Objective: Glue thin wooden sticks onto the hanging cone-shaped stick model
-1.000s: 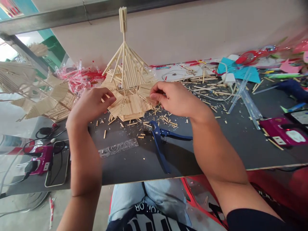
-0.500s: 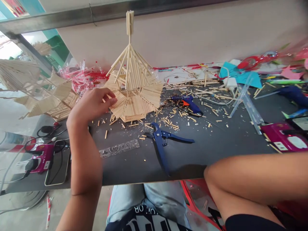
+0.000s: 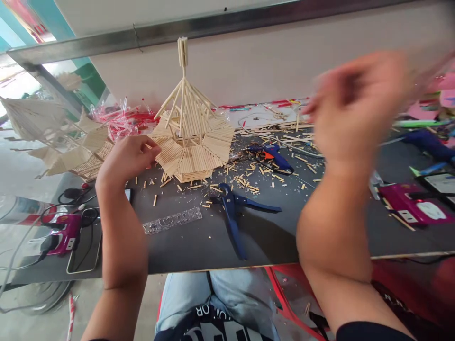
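A model built of thin wooden sticks (image 3: 192,142), with a fanned base and a tall spire, stands on the dark table (image 3: 199,237). My left hand (image 3: 124,158) rests against its left edge, fingers curled onto the stick panels. My right hand (image 3: 355,104) is raised high above the table at the right, blurred by motion, so its fingers cannot be read. Blue cutting pliers (image 3: 234,213) lie in front of the model. A blue glue gun (image 3: 272,156) lies to its right.
Cut stick scraps litter the table around the model. A clear ruler (image 3: 172,221) lies near the front. A phone (image 3: 83,246) and a pink device (image 3: 62,232) sit at the left, another pink device (image 3: 414,203) at the right. More stick models (image 3: 60,147) stand far left.
My right hand left the model, dropped out of sight, and now swings up high at the right. My left hand has stayed on the model's left edge.
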